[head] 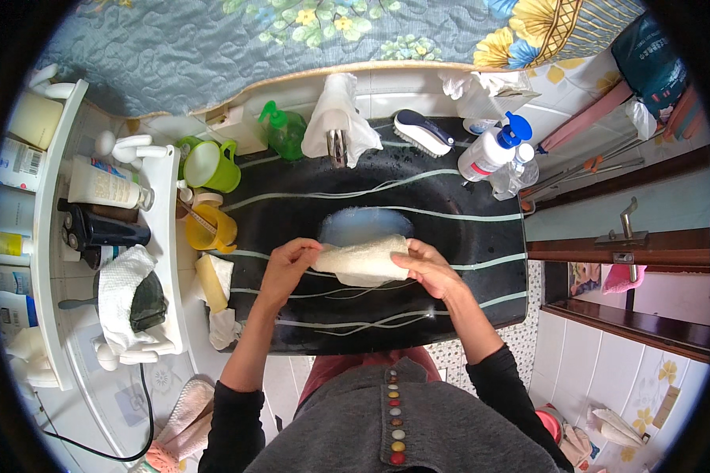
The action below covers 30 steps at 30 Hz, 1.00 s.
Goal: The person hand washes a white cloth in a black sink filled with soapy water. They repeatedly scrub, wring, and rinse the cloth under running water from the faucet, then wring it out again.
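Observation:
A cream-coloured cloth [364, 260] is stretched between my two hands over the near part of a black sink [438, 227] with pale wavy lines. My left hand [291, 266] pinches its left end between thumb and fingers. At the right end, my right hand [429, 269] grips it with the thumb on top. Cloudy, bluish water [364, 223] lies in the basin just beyond the cloth. Above the basin, a chrome faucet [337, 148] has white material draped over its top.
Behind the basin stand a green pump bottle [287, 130], a scrub brush [423, 133] and a white bottle with a blue pump [488, 154]. Green [212, 165] and yellow [211, 227] cups sit at the left, beside a white shelf [174, 254]. A door [621, 239] is at the right.

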Tool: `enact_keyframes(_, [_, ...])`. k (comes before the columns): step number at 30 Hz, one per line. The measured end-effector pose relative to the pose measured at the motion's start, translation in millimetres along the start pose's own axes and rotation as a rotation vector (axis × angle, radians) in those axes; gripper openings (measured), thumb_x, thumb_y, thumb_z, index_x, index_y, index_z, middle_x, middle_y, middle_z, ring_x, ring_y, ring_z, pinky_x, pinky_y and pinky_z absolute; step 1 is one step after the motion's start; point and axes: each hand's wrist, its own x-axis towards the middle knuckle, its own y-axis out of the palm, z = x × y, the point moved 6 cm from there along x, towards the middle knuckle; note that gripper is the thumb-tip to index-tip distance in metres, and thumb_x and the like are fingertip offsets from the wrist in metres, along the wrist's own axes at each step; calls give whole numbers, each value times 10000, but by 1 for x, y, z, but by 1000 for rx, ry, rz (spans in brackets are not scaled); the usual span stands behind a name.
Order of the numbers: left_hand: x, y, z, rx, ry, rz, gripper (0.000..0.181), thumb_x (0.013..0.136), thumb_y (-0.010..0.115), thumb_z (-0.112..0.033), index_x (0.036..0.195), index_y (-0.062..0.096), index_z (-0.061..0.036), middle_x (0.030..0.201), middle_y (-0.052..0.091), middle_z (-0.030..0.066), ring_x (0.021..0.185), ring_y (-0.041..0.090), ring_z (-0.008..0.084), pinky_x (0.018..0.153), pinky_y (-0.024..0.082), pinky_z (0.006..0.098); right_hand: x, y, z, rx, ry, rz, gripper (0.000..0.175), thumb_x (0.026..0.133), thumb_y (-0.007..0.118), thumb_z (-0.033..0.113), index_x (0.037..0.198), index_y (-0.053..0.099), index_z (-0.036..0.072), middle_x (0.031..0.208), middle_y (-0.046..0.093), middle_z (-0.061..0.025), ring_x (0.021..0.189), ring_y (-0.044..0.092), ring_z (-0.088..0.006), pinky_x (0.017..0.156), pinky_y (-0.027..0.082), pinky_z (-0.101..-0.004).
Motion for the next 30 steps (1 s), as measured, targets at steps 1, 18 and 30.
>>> enact_keyframes(1, [0,-8,0,66,39,-65,141,913,611,-134,994,667,-33,821,611,-25,757,514,46,705,404,185,-2,-12,2,-101,24,-63,390,804,756,200,1127,582,68,1016,633,-11,875,571,-87,714,451,-232])
enact_keyframes(18, [6,-19,8,-599,-214,3,340,856,569,-6,1194,575,-51,1045,629,41,932,605,143,815,505,294,16,-8,87,-401,-390,-223,92,929,586,127,947,579,37,721,526,39,633,422,-44,554,347,-219])
enact_keyframes(30, [3,-25,-44,-245,127,-117,402,826,511,83,1201,595,-37,1044,650,33,918,586,87,846,440,222,1,-6,125,-514,-434,-282,115,904,626,119,919,587,12,700,548,26,617,462,-45,542,374,-223])
